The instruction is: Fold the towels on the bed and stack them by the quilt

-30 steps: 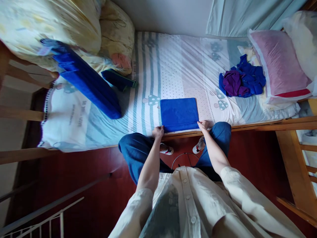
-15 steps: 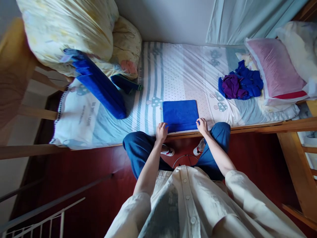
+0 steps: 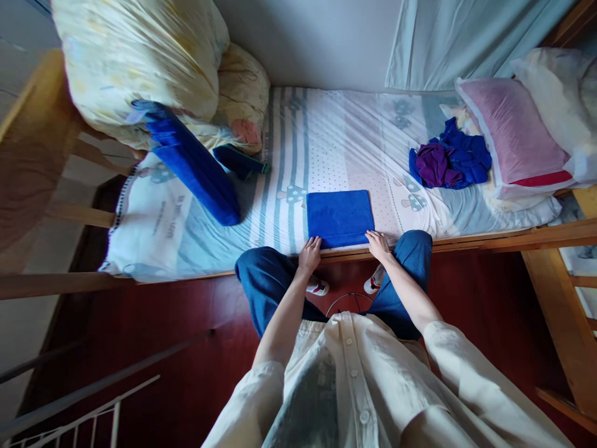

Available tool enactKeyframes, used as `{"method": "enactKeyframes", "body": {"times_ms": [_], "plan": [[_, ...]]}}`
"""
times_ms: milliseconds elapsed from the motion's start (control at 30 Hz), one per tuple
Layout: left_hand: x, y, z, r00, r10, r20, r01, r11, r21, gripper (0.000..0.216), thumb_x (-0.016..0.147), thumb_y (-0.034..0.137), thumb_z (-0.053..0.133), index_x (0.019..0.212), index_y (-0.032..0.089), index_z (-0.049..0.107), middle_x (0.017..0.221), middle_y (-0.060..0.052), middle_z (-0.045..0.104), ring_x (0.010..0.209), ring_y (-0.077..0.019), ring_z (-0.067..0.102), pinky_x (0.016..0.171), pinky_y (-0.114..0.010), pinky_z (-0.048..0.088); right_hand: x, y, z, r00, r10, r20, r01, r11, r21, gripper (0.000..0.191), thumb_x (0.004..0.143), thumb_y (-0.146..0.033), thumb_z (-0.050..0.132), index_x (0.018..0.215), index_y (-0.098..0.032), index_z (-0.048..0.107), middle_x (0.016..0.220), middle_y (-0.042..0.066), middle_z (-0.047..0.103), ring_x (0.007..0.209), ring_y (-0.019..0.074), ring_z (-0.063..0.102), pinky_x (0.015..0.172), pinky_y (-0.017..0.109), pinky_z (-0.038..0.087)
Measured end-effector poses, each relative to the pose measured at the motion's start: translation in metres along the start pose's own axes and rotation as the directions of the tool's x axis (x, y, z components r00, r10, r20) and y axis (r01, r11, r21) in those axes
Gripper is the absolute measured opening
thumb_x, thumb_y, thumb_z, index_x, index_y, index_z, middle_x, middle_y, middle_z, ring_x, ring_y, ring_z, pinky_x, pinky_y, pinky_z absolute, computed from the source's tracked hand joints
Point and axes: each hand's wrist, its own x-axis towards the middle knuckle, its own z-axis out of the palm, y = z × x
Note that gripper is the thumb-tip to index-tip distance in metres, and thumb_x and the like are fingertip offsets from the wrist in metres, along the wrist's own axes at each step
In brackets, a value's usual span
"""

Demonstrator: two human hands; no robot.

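A folded blue towel [image 3: 340, 214] lies flat as a neat rectangle at the front edge of the bed. My left hand [image 3: 308, 255] is at its near left corner, fingers closed on the edge. At the near right corner, my right hand [image 3: 378, 244] pinches the edge between thumb and fingers. To the left lies a long stack of folded blue cloths [image 3: 196, 165], slanting toward me. A dark folded cloth [image 3: 239, 160] with a green edge sits beside that stack. Over on the right are a crumpled blue cloth [image 3: 470, 155] and a crumpled purple cloth [image 3: 435, 165].
The bed [image 3: 326, 137] has a patterned sheet and a wooden front rail [image 3: 494, 239]. A large bundled quilt [image 3: 144, 56] fills the left end; a pink pillow [image 3: 522, 127] lies at the right. A curtain [image 3: 433, 50] hangs behind. My knees touch the bed's front.
Both hands have shifted slightly inward along the towel's near edge, the left one to the right and the right one to the left and down. The view has tilted a little.
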Motion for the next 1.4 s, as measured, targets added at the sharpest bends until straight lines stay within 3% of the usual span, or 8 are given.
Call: {"method": "enactKeyframes", "body": {"times_ms": [167,467,833,1000,1167,1300,1400], "plan": [[0.002,-0.008,0.006,1.000,0.019,0.012,-0.020,0.996,0.086,0.066,0.086,0.003,0.039,0.150,0.008,0.051,0.156,-0.020,0.051,0.149,-0.0314,0.044,0.127,-0.050,0.028,0.003,-0.003,0.003,0.999,0.022,0.042,-0.017,0.995,-0.097,0.060,0.088,0.004,0.047,0.143,-0.013,0.061,0.151,0.017,0.059,0.143,0.0262,0.052,0.118,0.045,0.039],[0.008,-0.017,0.005,0.999,0.042,-0.019,-0.041,0.998,0.050,0.057,0.091,0.006,0.040,0.144,0.016,0.059,0.149,-0.016,0.060,0.143,-0.0286,0.052,0.124,-0.050,0.033,0.014,-0.004,-0.004,0.996,0.075,0.039,-0.071,0.992,-0.106,0.049,0.097,-0.002,0.042,0.138,-0.017,0.066,0.140,0.016,0.067,0.131,0.0269,0.061,0.113,0.043,0.041],[-0.003,0.016,-0.028,0.996,-0.049,0.076,0.040,0.992,0.117,0.057,0.087,-0.001,0.042,0.134,0.015,0.069,0.143,-0.016,0.064,0.134,-0.0281,0.060,0.117,-0.043,0.042,0.002,-0.013,-0.024,0.981,0.154,0.118,-0.142,0.984,-0.111,0.048,0.095,-0.002,0.044,0.129,-0.021,0.073,0.126,0.016,0.075,0.117,0.0289,0.069,0.107,0.041,0.042],[-0.015,0.025,-0.038,0.984,-0.166,0.069,0.159,0.982,0.098,0.051,0.085,0.003,0.049,0.127,0.015,0.074,0.119,-0.018,0.075,0.116,-0.0315,0.070,0.108,-0.043,0.050,-0.008,-0.018,-0.034,0.968,0.191,0.163,-0.175,0.979,-0.106,0.051,0.093,-0.001,0.048,0.132,-0.022,0.072,0.121,0.016,0.076,0.115,0.0290,0.070,0.104,0.038,0.047],[-0.021,0.024,-0.044,0.972,-0.233,0.039,0.232,0.972,0.037,0.049,0.079,0.003,0.056,0.122,0.014,0.075,0.111,-0.019,0.076,0.110,-0.0314,0.072,0.103,-0.040,0.052,-0.014,-0.014,-0.036,0.958,0.245,0.150,-0.252,0.967,0.029,0.045,0.092,-0.006,0.057,0.129,-0.024,0.074,0.122,0.012,0.077,0.117,0.0276,0.070,0.106,0.037,0.049],[-0.018,0.023,-0.046,0.958,-0.287,-0.003,0.286,0.955,-0.074,0.052,0.078,0.001,0.052,0.123,0.015,0.073,0.115,-0.015,0.076,0.113,-0.0278,0.070,0.103,-0.035,0.052,-0.011,-0.007,-0.032,0.959,0.276,0.062,-0.283,0.920,0.271,0.037,0.089,-0.007,0.062,0.118,-0.023,0.078,0.121,0.007,0.078,0.116,0.0232,0.071,0.107,0.033,0.051],[-0.013,0.021,-0.046,0.939,-0.340,-0.045,0.328,0.927,-0.180,0.045,0.080,0.005,0.053,0.119,0.016,0.072,0.111,-0.011,0.077,0.110,-0.0247,0.071,0.101,-0.033,0.052,-0.007,-0.003,-0.028,0.953,0.304,0.011,-0.289,0.894,0.341,0.031,0.088,-0.012,0.065,0.114,-0.022,0.078,0.116,0.007,0.079,0.111,0.0218,0.073,0.104,0.032,0.053]]}}
